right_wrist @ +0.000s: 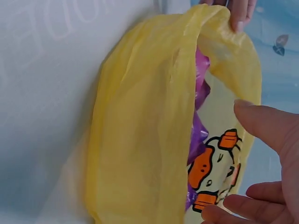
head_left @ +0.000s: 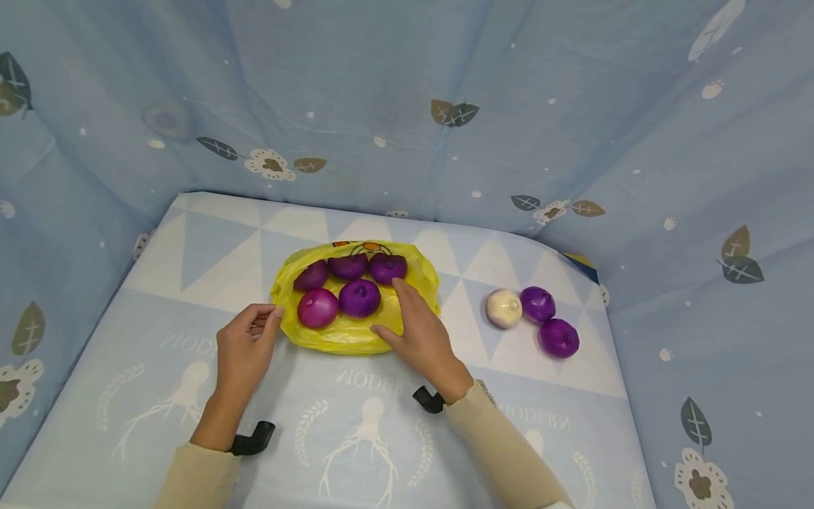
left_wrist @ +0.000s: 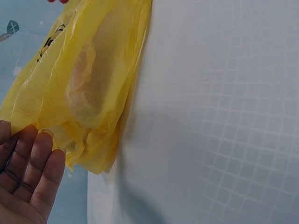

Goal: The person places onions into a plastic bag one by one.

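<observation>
we see a yellow plastic bag (head_left: 337, 343) on the tabletop (head_left: 216, 297), its mouth wide and facing up, with 5 onions inside. in the back row we count 3 dark purple onions (head_left: 347, 266); in front of them sit a magenta onion (head_left: 318, 308), on the left, and a purple onion (head_left: 360, 298) beside it.

the left hand (head_left: 244, 346) pinches the left edge of the bag between thumb and fingertips, the other fingers lightly bent. the right hand (head_left: 420, 332) is spread, thumb well apart from the fingers, over the right side of the bag's mouth; its fingertips are close to the rightmost onion of the back row. we see nothing gripped in it, though we cannot tell whether it touches the bag or that onion.

in the right wrist view we find a cartoon print (right_wrist: 210, 163), with orange parts, on the bag's far wall.

well to the right of the bag, a pale onion (head_left: 504, 308) and 2 loose purple onions (head_left: 558, 338) lie close together on the tabletop. behind everything we see a blue curtain (head_left: 356, 106) patterned with leaves and flowers.
</observation>
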Demonstrator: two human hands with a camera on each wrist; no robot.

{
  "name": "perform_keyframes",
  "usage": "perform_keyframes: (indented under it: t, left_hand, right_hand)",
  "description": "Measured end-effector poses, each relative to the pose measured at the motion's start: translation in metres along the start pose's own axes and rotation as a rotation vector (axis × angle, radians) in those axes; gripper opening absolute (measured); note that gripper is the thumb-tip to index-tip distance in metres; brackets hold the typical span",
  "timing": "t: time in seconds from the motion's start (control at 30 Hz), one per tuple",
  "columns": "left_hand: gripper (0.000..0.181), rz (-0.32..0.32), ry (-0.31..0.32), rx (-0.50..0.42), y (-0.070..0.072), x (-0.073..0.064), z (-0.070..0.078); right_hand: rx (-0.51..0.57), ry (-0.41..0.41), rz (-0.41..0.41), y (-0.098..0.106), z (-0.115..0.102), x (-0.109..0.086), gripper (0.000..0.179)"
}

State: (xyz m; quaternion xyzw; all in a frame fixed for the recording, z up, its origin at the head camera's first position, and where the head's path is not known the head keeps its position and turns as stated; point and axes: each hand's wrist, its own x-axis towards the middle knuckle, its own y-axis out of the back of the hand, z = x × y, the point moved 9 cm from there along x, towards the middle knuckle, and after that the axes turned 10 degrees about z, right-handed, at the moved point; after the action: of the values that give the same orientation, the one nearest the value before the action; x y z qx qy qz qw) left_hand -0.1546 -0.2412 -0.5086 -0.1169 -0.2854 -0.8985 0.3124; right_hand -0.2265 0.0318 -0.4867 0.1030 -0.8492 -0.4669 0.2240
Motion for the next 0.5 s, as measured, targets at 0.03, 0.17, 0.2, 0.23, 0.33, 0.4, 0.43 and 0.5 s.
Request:
perform_keyframes:
  t: [0.03, 0.17, 0.2, 0.23, 0.33, 0.4, 0.43, 0.5]
  left_hand:
    - [0.020, 0.001, -0.002, -0.002, 0.000, 0.000, 0.000]
    - [0.020, 0.002, -0.005, 0.000, 0.001, 0.000, 0.000]
    - [0.020, 0.002, -0.004, 0.004, 0.002, 0.000, 0.000]
    - [0.020, 0.002, -0.003, 0.005, 0.002, 0.000, 0.000]
    - [0.020, 0.004, 0.000, 0.008, 0.003, 0.000, 0.000]
    - [0.019, 0.004, 0.002, 0.007, 0.003, 0.000, -0.001]
    - [0.019, 0.002, 0.003, 0.005, 0.003, 0.000, -0.001]
    - [0.019, 0.001, 0.001, 0.007, 0.002, 0.000, -0.001]
  right_hand:
    - [-0.001, 0.008, 0.003, 0.003, 0.000, -0.001, 0.089]
    - [-0.009, 0.024, 0.023, 0.012, 0.002, -0.010, 0.090]
    - [-0.011, 0.024, 0.032, 0.014, 0.003, -0.013, 0.090]
    - [-0.012, 0.024, 0.042, 0.016, 0.005, -0.015, 0.091]
    - [-0.018, 0.022, 0.069, 0.023, 0.012, -0.025, 0.092]
    - [-0.013, 0.020, 0.087, 0.028, 0.017, -0.031, 0.094]
    - [-0.011, 0.015, 0.092, 0.030, 0.020, -0.035, 0.096]
    - [-0.003, 0.005, 0.101, 0.035, 0.027, -0.042, 0.100]
